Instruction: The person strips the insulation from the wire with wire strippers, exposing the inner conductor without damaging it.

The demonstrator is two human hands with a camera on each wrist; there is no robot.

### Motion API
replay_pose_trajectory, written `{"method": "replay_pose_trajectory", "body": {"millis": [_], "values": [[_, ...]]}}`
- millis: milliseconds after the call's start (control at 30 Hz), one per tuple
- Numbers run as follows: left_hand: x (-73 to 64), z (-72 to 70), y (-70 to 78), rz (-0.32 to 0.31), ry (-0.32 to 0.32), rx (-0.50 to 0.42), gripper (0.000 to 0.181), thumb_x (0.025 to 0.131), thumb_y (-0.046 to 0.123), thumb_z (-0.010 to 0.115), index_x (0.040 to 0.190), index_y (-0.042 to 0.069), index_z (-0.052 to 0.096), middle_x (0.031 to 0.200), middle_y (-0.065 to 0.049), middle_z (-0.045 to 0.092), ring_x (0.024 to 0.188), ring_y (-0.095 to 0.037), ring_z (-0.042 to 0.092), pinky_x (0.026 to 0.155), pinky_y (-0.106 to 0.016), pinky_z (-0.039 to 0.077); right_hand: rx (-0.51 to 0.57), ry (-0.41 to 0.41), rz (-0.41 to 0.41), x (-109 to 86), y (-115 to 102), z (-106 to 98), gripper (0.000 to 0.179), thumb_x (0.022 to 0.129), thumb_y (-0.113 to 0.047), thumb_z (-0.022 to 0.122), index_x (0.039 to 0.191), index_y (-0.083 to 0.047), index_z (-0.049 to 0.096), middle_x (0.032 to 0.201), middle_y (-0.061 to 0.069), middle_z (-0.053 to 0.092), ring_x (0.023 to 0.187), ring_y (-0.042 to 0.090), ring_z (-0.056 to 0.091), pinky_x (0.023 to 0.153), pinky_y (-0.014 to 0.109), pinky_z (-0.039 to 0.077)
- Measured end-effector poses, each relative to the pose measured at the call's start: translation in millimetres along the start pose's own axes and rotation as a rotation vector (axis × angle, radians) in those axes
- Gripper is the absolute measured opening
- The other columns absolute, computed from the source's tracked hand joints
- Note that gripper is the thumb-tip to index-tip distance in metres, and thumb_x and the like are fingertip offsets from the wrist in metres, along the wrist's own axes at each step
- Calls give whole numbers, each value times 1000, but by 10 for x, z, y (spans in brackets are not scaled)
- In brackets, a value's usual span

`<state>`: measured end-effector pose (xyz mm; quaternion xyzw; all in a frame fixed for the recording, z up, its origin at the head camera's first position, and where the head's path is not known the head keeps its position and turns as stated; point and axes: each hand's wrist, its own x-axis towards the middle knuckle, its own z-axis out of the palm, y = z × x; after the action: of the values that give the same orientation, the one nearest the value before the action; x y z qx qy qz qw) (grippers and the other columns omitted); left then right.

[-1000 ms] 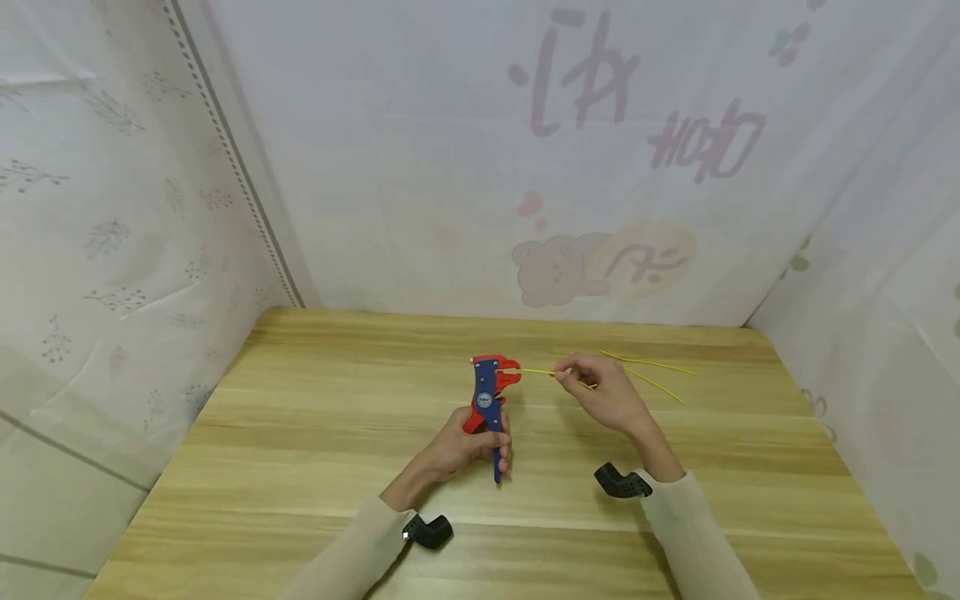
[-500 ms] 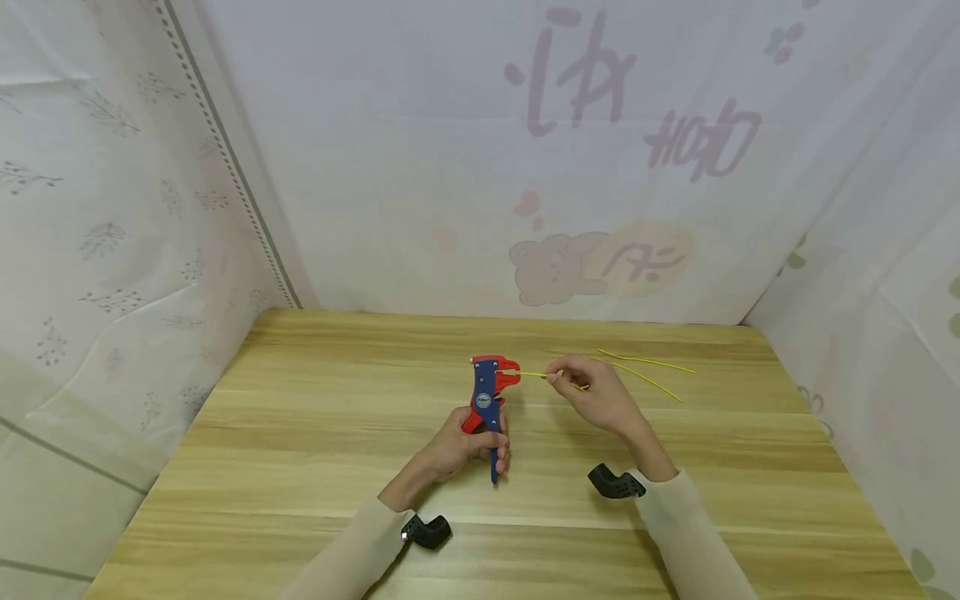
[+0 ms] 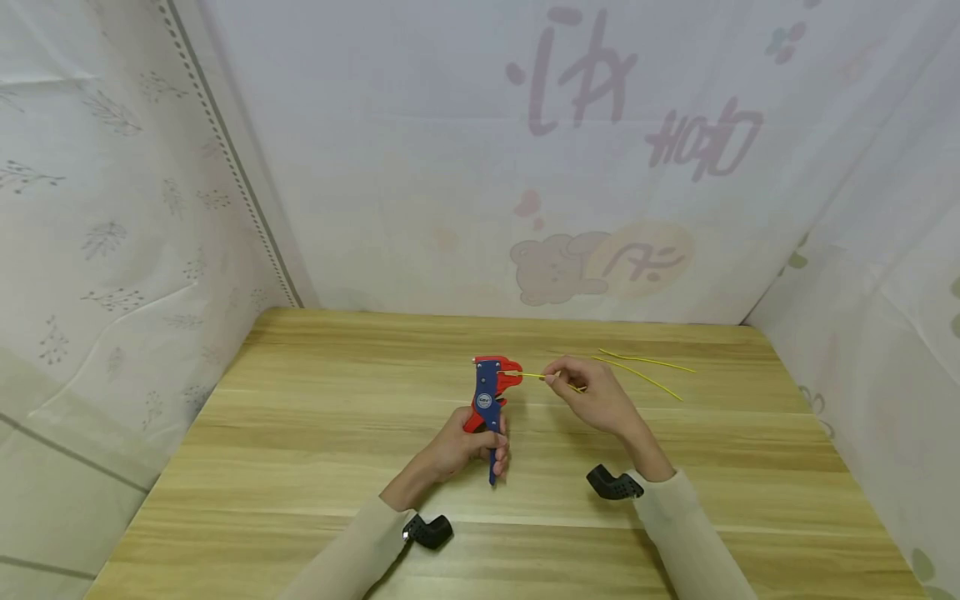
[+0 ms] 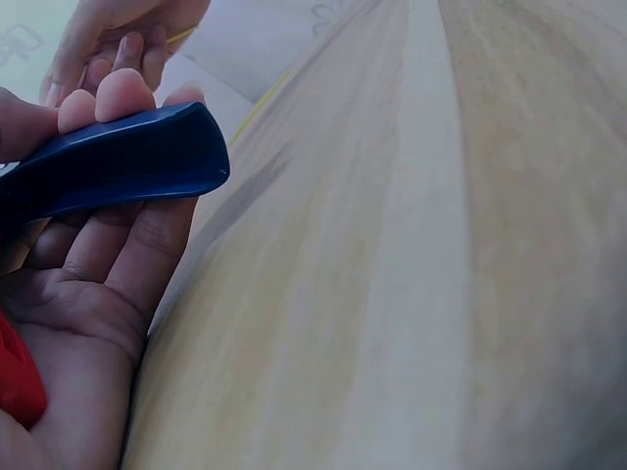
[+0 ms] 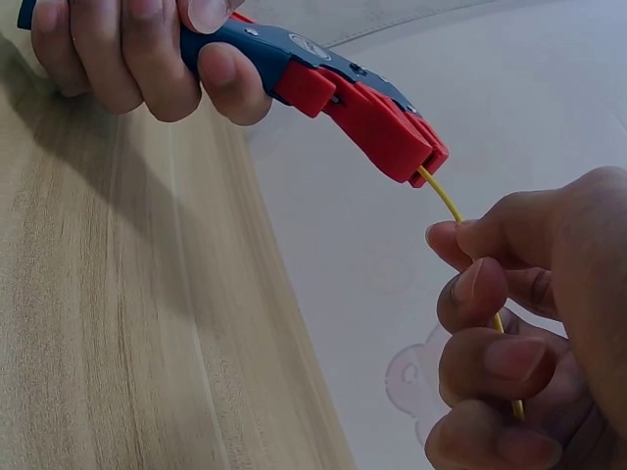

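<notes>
Right hand (image 3: 596, 400) and pinched wire (image 5: 443, 193): brought slightly nearer the stripper (image 3: 487, 392). Wire: end entered in the stripper's mouth, held close up, apparently to be kept straight. Stripper: handle gripped by left hand (image 3: 457, 448), probably for steadiness. Other wires (image 3: 651, 382), two: laid right of the stripper.

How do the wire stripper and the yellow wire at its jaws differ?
The wire stripper is mainly blue and red; the yellow wire is plain. The wire stripper is chunky, the yellow wire thin. The left hand grips the wire stripper; the right hand pinches the yellow wire. Both are held.
</notes>
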<state>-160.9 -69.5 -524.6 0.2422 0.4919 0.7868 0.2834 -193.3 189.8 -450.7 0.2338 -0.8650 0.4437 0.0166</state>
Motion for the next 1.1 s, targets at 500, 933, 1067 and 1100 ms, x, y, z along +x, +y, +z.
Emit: {"method": "replay_pose_trajectory", "body": {"millis": [500,933,1067,1100], "values": [[-7,22,-7,10,8,33,11,95,-1,54,99,-6,46,72,-1,62,61,-14,64,63,-34,64,15,-23,3,4,5,-3,19,105,-23,59,109,-10,73,90,17,72,73,38,67,56,23,45],[-2,43,-15,12,31,49,5,94,-4,52,96,-1,49,66,0,59,56,-13,62,56,-30,60,5,-8,-19,-10,0,-9,18,104,-21,61,107,-9,73,95,14,74,79,34,71,63,24,51],[-9,40,-19,16,41,56,9,92,-6,49,94,3,50,65,1,58,54,-12,61,53,-28,59,7,-11,-26,-4,0,-6,18,104,-21,61,107,-8,73,96,15,75,78,32,71,62,24,51],[-11,40,-19,21,41,54,9,92,-6,49,94,3,50,65,1,57,54,-12,61,53,-28,59,11,-13,-23,0,-6,-7,17,103,-21,62,107,-8,74,96,15,75,77,32,70,60,24,50]]}}
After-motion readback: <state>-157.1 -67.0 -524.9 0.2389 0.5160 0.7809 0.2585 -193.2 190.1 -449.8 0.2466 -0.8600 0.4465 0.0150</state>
